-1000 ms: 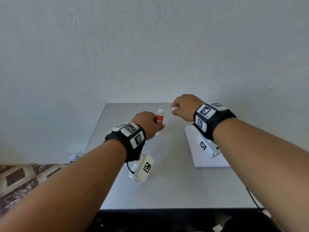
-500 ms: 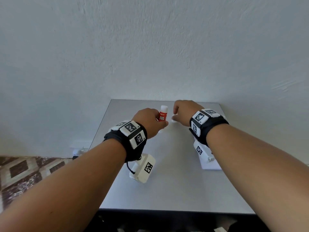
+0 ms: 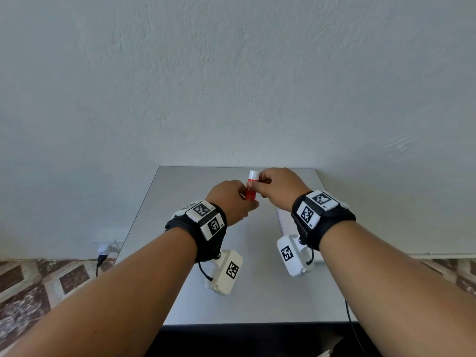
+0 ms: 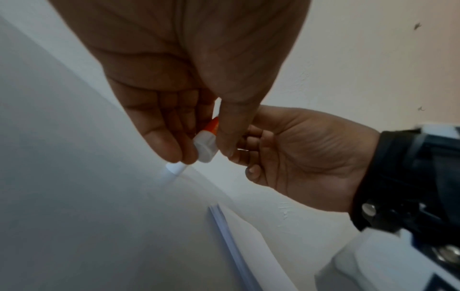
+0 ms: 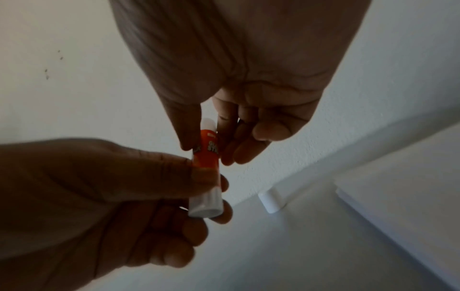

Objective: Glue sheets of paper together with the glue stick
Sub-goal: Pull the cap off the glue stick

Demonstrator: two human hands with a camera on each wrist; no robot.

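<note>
Head view: both hands [image 3: 253,193] pinching upright cylindrical red-and-white plastic glue stick [image 3: 251,186].

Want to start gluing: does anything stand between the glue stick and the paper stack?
Nothing visible does. The left hand and right hand hold the glue stick above the table; the cap stands near the wall, apart from the paper stack.

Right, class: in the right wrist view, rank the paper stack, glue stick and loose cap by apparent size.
1. paper stack, partly cut off by the frame
2. glue stick, though nearness to the camera enlarges it
3. cap, standing on the table
</note>
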